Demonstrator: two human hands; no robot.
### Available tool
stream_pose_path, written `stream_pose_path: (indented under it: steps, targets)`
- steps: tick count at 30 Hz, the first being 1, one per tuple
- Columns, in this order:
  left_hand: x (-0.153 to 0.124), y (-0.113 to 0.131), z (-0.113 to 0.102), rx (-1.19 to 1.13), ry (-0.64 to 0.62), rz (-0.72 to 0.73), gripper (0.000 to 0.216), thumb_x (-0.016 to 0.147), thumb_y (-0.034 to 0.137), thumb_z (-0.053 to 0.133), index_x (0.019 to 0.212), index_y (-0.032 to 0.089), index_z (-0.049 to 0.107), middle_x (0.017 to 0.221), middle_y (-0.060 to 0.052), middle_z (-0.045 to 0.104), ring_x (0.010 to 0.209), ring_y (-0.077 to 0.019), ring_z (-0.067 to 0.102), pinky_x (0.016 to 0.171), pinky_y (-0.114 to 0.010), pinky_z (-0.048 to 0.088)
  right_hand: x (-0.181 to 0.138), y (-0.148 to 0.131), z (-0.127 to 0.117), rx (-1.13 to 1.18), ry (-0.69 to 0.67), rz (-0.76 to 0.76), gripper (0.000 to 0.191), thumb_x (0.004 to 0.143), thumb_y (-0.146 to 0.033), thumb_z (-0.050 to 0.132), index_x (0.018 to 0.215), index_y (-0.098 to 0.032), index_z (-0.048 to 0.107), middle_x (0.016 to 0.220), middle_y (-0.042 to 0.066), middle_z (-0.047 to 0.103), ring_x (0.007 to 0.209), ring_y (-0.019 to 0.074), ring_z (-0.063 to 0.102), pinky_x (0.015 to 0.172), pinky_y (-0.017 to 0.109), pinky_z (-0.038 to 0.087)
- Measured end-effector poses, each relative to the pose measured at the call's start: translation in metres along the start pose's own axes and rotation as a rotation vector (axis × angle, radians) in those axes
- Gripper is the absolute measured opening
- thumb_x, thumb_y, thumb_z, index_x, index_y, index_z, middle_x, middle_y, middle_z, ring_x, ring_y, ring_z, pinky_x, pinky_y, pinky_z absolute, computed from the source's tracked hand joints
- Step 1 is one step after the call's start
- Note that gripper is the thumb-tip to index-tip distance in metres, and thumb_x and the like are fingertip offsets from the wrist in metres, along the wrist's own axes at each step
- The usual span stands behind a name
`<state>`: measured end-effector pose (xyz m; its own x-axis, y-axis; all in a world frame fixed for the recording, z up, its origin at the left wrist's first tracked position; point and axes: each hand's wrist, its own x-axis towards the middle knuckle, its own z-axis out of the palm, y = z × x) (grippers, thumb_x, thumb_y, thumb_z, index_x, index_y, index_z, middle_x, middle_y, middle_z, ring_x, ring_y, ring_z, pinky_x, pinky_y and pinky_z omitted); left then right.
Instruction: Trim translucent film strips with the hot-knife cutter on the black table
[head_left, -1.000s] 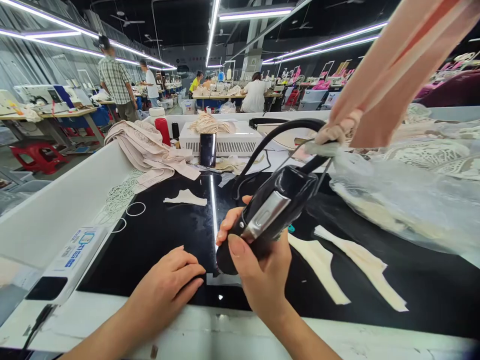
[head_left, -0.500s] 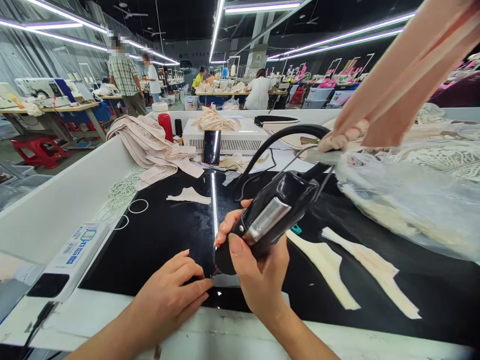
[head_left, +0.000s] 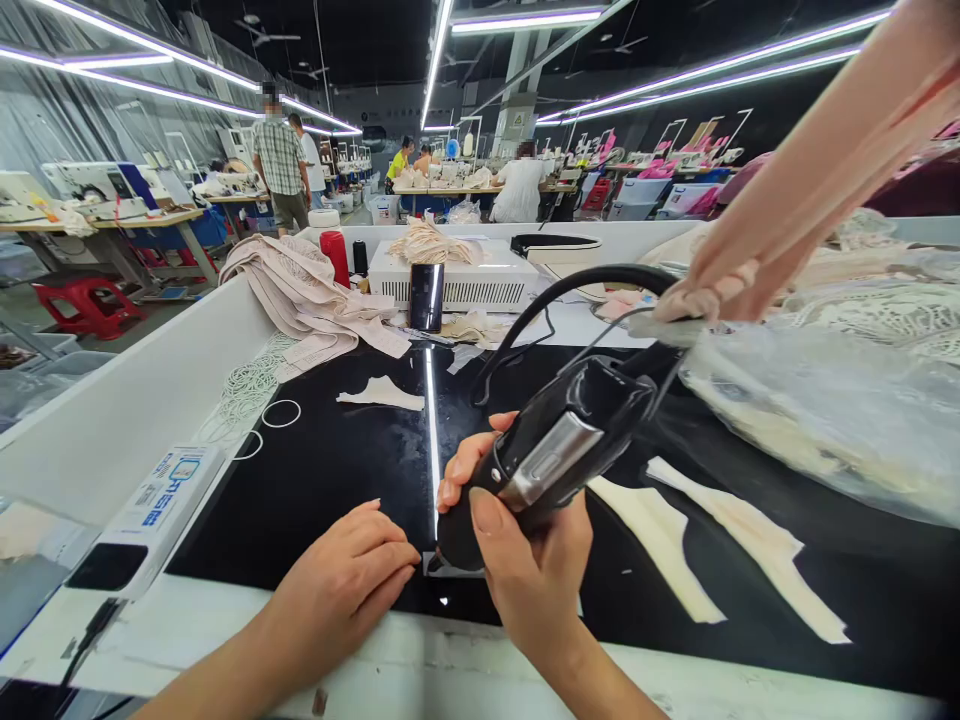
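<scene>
My right hand (head_left: 529,575) is wrapped round a black hand-held tool (head_left: 559,455) with a silver plate and a thick black cable. The tool's tip rests on a small pale piece (head_left: 450,570) near the front of the glossy black tabletop (head_left: 315,470). My left hand (head_left: 337,590) lies flat on the tabletop just left of the tip, its fingers stretched toward it and holding nothing. Two cream cut fabric pieces (head_left: 652,535) lie to the right of the tool.
A clear plastic bag of lace (head_left: 825,400) fills the right side, and pink fabric strips (head_left: 810,170) hang above it. A beige fabric pile (head_left: 300,290), a white box (head_left: 450,275), a black cup (head_left: 426,297) and a red spool (head_left: 334,255) stand at the back. Thin rings (head_left: 281,413) and a white device (head_left: 154,505) sit on the left. People work at tables far behind.
My left hand's fingers have slid right, closer to the tool's tip. The tool and my right hand have shifted slightly right and stayed gripped.
</scene>
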<state>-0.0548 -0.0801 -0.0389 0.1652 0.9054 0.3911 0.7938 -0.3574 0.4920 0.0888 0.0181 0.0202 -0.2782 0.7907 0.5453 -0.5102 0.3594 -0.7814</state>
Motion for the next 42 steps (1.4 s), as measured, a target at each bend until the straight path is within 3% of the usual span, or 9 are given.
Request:
stream_pose_path:
  steps: [7,16,22,26,29,34,38,42]
  targets:
    - [0.005,0.002,0.0,0.117,-0.01,0.062,0.025,0.1,0.017,0.054,0.121,0.023,0.066,0.103,-0.004,0.069,0.097,-0.0178,0.066,0.111,-0.046,0.048,-0.002,0.002,-0.009,0.003,-0.034,0.042,0.025,0.096,-0.027,0.067,0.118,-0.031,0.056,0.089,-0.001,0.064,0.07,0.0129,0.064,0.066,0.025,0.058]
    - [0.005,0.002,0.004,0.247,0.045,0.178,0.02,0.099,0.022,0.057,0.114,0.023,0.069,0.098,-0.005,0.067,0.091,-0.0183,0.068,0.105,-0.045,0.053,-0.002,-0.011,-0.031,-0.028,-0.007,0.041,0.027,0.095,-0.033,0.07,0.119,-0.03,0.057,0.088,0.001,0.064,0.067,0.0147,0.063,0.062,0.026,0.058]
    - [0.011,0.008,-0.003,0.106,-0.106,0.129,0.019,0.102,0.019,0.053,0.111,0.024,0.069,0.102,-0.003,0.068,0.095,-0.0153,0.066,0.116,-0.047,0.041,0.001,-0.018,-0.039,-0.039,0.044,0.016,0.022,0.093,-0.024,0.069,0.111,-0.031,0.06,0.087,-0.002,0.064,0.065,0.0123,0.061,0.058,0.023,0.056]
    - [0.03,-0.002,-0.012,0.078,-0.179,0.139,0.025,0.104,0.016,0.047,0.121,0.024,0.063,0.11,-0.003,0.069,0.104,-0.0172,0.065,0.118,-0.047,0.038,0.006,-0.021,-0.042,-0.061,0.079,-0.006,0.022,0.09,-0.02,0.07,0.108,-0.031,0.061,0.086,-0.003,0.065,0.065,0.0113,0.06,0.059,0.022,0.055]
    - [0.046,-0.01,-0.014,-0.003,-0.251,0.15,0.028,0.102,0.018,0.054,0.129,0.024,0.056,0.125,-0.004,0.067,0.119,-0.019,0.062,0.122,-0.047,0.032,0.008,-0.021,-0.044,-0.068,0.105,-0.013,0.024,0.09,-0.021,0.071,0.109,-0.03,0.06,0.086,-0.003,0.066,0.065,0.0113,0.061,0.061,0.023,0.056]
    - [0.059,-0.007,-0.013,-0.126,-0.403,0.101,0.05,0.093,0.021,0.071,0.138,0.027,0.051,0.137,-0.005,0.062,0.14,-0.0233,0.046,0.124,-0.051,0.027,0.008,-0.018,-0.045,-0.057,0.103,-0.005,0.028,0.09,-0.023,0.072,0.113,-0.031,0.059,0.089,-0.003,0.067,0.068,0.0117,0.063,0.065,0.024,0.058]
    - [0.066,-0.005,-0.01,-0.141,-0.503,0.079,0.063,0.087,0.027,0.079,0.142,0.029,0.049,0.145,-0.007,0.057,0.146,-0.026,0.039,0.125,-0.056,0.021,0.009,-0.015,-0.044,-0.047,0.096,-0.011,0.028,0.089,-0.021,0.072,0.113,-0.03,0.06,0.089,-0.003,0.066,0.068,0.0114,0.064,0.065,0.024,0.057]
    - [0.072,-0.008,-0.007,-0.156,-0.524,0.086,0.064,0.087,0.031,0.079,0.143,0.03,0.048,0.141,-0.006,0.06,0.146,-0.026,0.039,0.125,-0.057,0.018,0.013,-0.012,-0.042,-0.051,0.094,-0.017,0.027,0.089,-0.02,0.072,0.111,-0.03,0.06,0.089,-0.003,0.066,0.069,0.0113,0.064,0.065,0.023,0.058]
